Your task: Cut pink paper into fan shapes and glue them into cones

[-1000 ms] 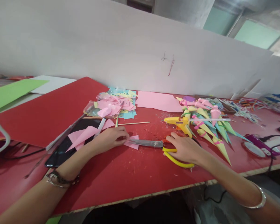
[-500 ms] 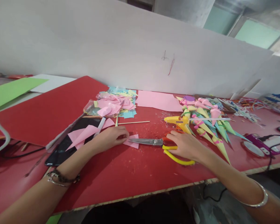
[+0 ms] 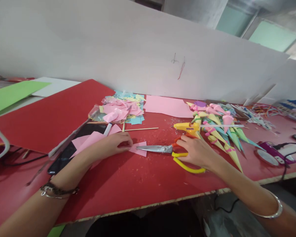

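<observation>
Scissors [image 3: 160,149] with an orange and a yellow handle lie on the red table, their blades pointing left and closed together. My right hand [image 3: 196,149] is wrapped round the handles. Under the blade tips rests a small pink paper piece [image 3: 141,149]. At its left edge is my left hand [image 3: 119,144], fingers loosely bent with a gap between thumb and fingertips; I make out nothing held there. Larger pink paper pieces [image 3: 88,141] lie partly beneath my left forearm, on a black phone [image 3: 61,164].
Behind my left hand lies a heap of cut paper [image 3: 122,110], beside a pink sheet [image 3: 167,106]. A thin stick [image 3: 143,129] lies nearby. A yellow glue gun [image 3: 187,127] sits by several decorated paper cones [image 3: 219,131]. A red board [image 3: 46,115] leans at left.
My left hand has drawn back slightly to the left, uncovering more of the small pink paper piece, which stays put. My right hand and the scissors have hardly moved.
</observation>
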A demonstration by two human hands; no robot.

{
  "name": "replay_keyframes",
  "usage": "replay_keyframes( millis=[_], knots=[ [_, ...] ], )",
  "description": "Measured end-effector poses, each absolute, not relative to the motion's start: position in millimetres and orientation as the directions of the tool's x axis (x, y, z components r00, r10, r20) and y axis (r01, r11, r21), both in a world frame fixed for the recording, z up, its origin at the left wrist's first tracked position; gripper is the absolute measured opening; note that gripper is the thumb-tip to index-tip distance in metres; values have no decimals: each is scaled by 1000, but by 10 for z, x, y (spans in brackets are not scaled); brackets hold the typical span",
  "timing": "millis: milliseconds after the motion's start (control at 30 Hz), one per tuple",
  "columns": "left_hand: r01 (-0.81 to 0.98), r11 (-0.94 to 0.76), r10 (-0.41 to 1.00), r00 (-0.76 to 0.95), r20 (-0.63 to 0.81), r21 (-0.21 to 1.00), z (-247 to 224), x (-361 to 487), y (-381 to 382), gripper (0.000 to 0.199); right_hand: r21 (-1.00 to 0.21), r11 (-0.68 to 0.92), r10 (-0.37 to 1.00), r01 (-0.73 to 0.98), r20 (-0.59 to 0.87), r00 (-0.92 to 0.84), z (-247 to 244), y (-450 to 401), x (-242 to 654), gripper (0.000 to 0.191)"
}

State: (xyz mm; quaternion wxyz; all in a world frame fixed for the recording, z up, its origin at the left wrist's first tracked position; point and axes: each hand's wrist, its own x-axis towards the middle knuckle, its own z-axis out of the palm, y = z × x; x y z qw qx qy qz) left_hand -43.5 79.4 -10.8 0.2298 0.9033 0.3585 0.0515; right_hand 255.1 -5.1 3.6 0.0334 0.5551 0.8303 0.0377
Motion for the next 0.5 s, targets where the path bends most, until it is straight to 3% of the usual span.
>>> replay_keyframes(
  millis=[133,500],
  knots=[
    [653,-614,684,720,-113,445,-97,-452,804,17,92,382,923,919,10,-385,-4,-44,2566,33],
    [653,-621,702,710,-64,435,-152,-465,823,16,113,360,931,926,16,-364,-64,-76,2570,34]
  ],
)
